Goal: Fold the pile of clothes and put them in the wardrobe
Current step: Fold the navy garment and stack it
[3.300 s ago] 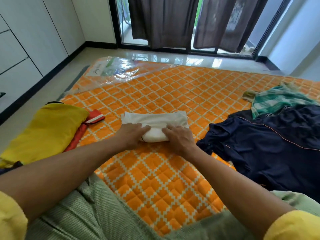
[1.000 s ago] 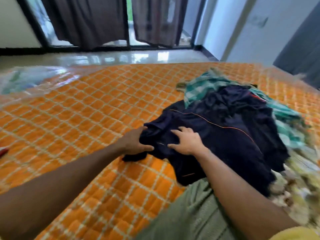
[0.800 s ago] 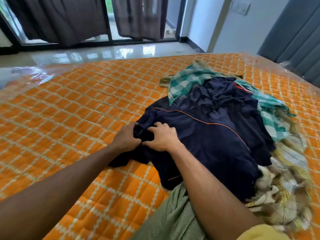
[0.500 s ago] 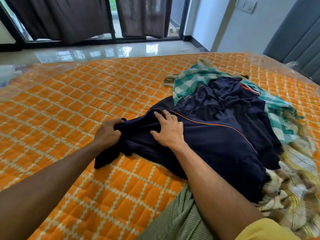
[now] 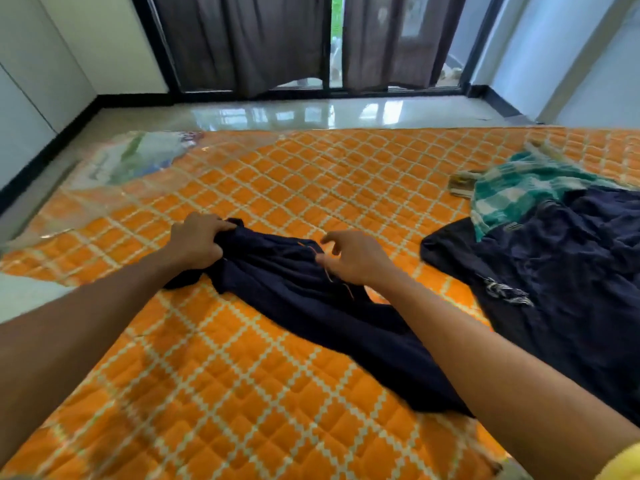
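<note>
Clothes first: a navy garment [image 5: 304, 306] lies drawn out in a long rumpled strip across the orange quilted mattress [image 5: 242, 393], running from the middle down towards the near right, where its lower end passes under the person's right forearm. The left hand [image 5: 197, 242] has its fingers curled tight round the far-left end, bunching the cloth. The right hand [image 5: 356, 259] sits over the garment beside a thin orange piping line, fingers loosely bent and blurred; I cannot tell if it pinches the fabric or only touches it. A band of bare mattress separates this garment from the pile of clothes [image 5: 554, 278] at the right edge, dark navy on top with a green checked cloth [image 5: 519, 188] showing at its far side. Plenty of open quilt lies beyond the hands up to the far edge, and more on the near left between the arms. Clear plastic film [image 5: 138, 161] covers the far-left corner and left rim. Past the far edge runs a glossy floor [image 5: 311, 112], then dark curtains [image 5: 259, 39]. White panels [image 5: 31, 81] line the left wall.
</note>
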